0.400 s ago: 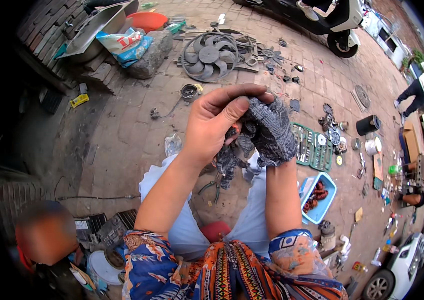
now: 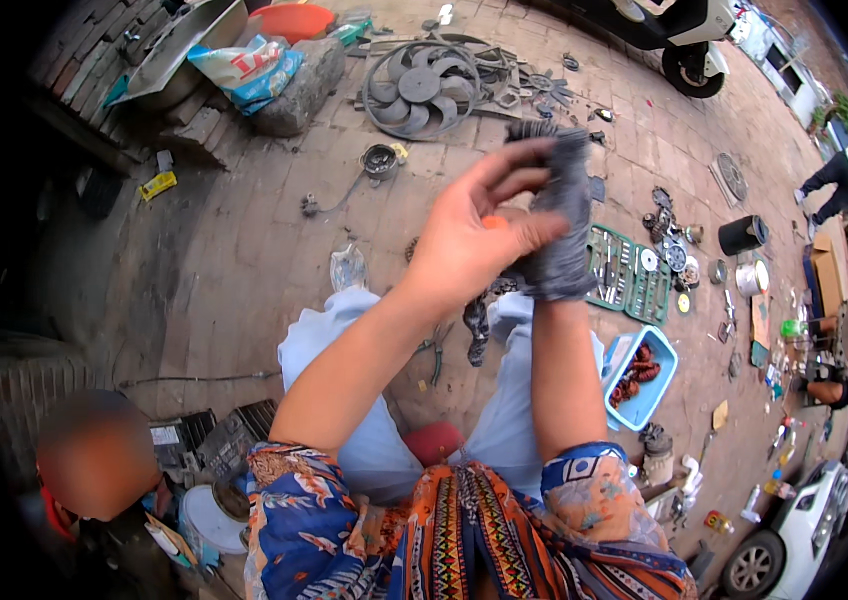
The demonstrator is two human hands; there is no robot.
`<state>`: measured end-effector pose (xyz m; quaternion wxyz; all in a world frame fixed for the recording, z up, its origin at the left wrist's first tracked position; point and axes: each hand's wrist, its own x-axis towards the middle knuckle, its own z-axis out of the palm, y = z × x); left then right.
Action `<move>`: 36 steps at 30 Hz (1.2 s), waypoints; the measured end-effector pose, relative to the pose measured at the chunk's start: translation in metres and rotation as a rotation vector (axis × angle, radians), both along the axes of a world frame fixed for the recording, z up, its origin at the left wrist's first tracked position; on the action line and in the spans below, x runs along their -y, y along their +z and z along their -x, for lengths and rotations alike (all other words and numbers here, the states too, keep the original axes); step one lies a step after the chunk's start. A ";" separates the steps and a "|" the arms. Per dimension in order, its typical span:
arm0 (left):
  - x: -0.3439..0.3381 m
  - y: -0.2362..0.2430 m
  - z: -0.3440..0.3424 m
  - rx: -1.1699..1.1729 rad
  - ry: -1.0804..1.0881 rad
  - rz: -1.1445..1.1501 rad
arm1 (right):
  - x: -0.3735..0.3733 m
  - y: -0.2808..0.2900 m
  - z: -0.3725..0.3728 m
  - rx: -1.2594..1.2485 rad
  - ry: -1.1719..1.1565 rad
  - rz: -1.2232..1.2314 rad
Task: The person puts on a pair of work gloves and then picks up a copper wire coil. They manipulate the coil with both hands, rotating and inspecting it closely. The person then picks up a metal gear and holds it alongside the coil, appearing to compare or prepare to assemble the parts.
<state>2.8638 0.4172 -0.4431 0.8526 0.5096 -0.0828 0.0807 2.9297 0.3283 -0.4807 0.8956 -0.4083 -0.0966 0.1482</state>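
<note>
Gloved right hand [image 2: 569,190] motion-blurred; scooter [image 2: 701,28] cut off above.

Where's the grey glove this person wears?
The glove is on the right hand, right of centre in the head view, beside the bare left hand and left of the green tool case.

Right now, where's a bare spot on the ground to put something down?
On the left: a wide bare patch of paving between the yellow packet and the clear plastic. Another lies below the scooter wheel, left of the round grille. It's crowded on the right, around the green tool case and blue tub.
</note>
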 end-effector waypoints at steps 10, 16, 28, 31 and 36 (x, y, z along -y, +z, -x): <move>-0.084 -0.008 -0.015 0.223 -0.039 0.565 | 0.002 0.023 0.013 0.509 0.569 0.685; -0.074 -0.010 -0.016 -0.188 0.147 0.062 | 0.006 0.035 0.003 0.289 0.403 0.437; -0.073 -0.020 -0.023 -0.013 0.498 -0.039 | 0.009 0.030 0.002 0.182 0.341 0.262; -0.075 -0.021 -0.024 0.009 0.649 -0.105 | 0.005 0.027 0.003 0.320 0.091 0.563; -0.061 -0.024 -0.024 0.115 0.785 -0.380 | -0.007 0.013 -0.007 0.579 -0.418 0.845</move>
